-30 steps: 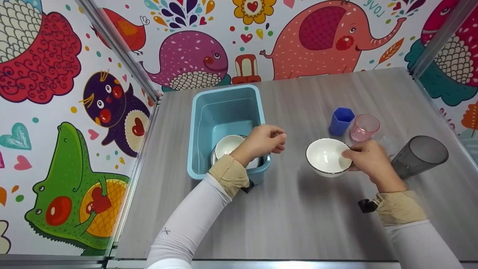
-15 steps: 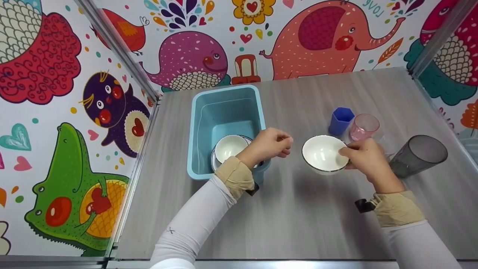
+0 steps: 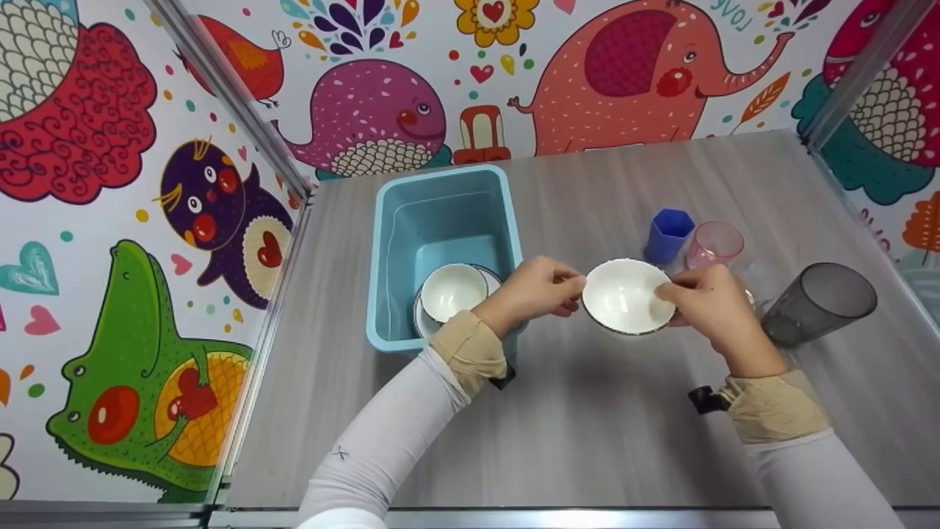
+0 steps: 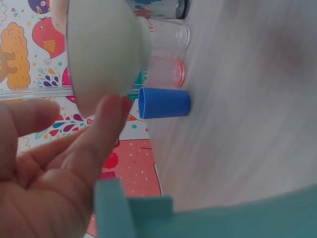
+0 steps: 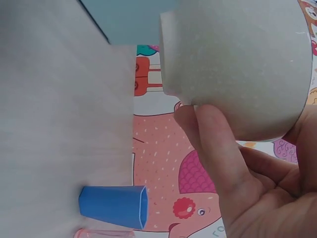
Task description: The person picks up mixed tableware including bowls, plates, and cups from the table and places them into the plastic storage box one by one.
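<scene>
A white bowl (image 3: 628,297) with a dark rim is held above the table, its mouth tipped toward the head camera. My right hand (image 3: 711,300) pinches it by the right side, thumb at the inner rim and fingers under the outside, as the right wrist view shows. At the opposite edge is my left hand (image 3: 540,289). In the left wrist view its fingertips (image 4: 113,106) meet the bowl's outer wall, while the thumb (image 4: 42,116) stands apart from the rim. Another white bowl (image 3: 454,292) sits on dishware inside the light blue tub (image 3: 380,257), left of my hands.
Behind the right hand stand a blue cup (image 3: 669,235) and a pink clear cup (image 3: 714,245). A colourless clear cup (image 4: 171,33) is partly hidden by that hand in the head view. A tall grey tumbler (image 3: 819,305) is at the right. Patterned walls (image 3: 485,44) enclose the table.
My right hand has carried the bowl left and slightly away from me. The left hand has moved right until its fingers reach the bowl's left edge. The tub and cups stay put.
</scene>
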Motion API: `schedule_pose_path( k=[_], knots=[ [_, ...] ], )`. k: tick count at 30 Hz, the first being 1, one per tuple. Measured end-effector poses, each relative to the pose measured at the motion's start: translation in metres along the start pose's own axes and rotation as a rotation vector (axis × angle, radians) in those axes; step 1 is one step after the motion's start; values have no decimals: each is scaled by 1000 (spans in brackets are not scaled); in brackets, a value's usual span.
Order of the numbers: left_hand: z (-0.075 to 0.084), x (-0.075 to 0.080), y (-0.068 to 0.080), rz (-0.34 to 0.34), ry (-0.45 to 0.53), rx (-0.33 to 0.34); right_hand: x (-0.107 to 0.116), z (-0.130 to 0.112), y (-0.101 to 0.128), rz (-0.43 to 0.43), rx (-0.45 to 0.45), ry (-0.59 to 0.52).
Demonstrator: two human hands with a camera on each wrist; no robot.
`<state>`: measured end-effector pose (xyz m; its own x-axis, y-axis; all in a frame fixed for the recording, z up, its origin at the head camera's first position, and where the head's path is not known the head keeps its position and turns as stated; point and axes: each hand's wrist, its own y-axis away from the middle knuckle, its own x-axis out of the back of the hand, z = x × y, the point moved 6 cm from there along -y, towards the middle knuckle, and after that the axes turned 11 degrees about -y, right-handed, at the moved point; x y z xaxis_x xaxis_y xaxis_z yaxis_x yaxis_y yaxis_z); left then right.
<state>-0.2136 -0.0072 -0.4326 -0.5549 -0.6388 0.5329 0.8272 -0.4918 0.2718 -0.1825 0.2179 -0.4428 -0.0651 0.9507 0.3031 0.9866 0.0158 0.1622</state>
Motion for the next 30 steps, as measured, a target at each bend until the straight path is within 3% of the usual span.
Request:
schedule_pose_path(
  k=[18,30],
  knots=[
    [-3,-7,-2,10,8,42,-11,-13,5,-2,1,-40],
    [-3,-5,-2,37,55,20,-15,-15,5,-5,9,-47]
  ],
)
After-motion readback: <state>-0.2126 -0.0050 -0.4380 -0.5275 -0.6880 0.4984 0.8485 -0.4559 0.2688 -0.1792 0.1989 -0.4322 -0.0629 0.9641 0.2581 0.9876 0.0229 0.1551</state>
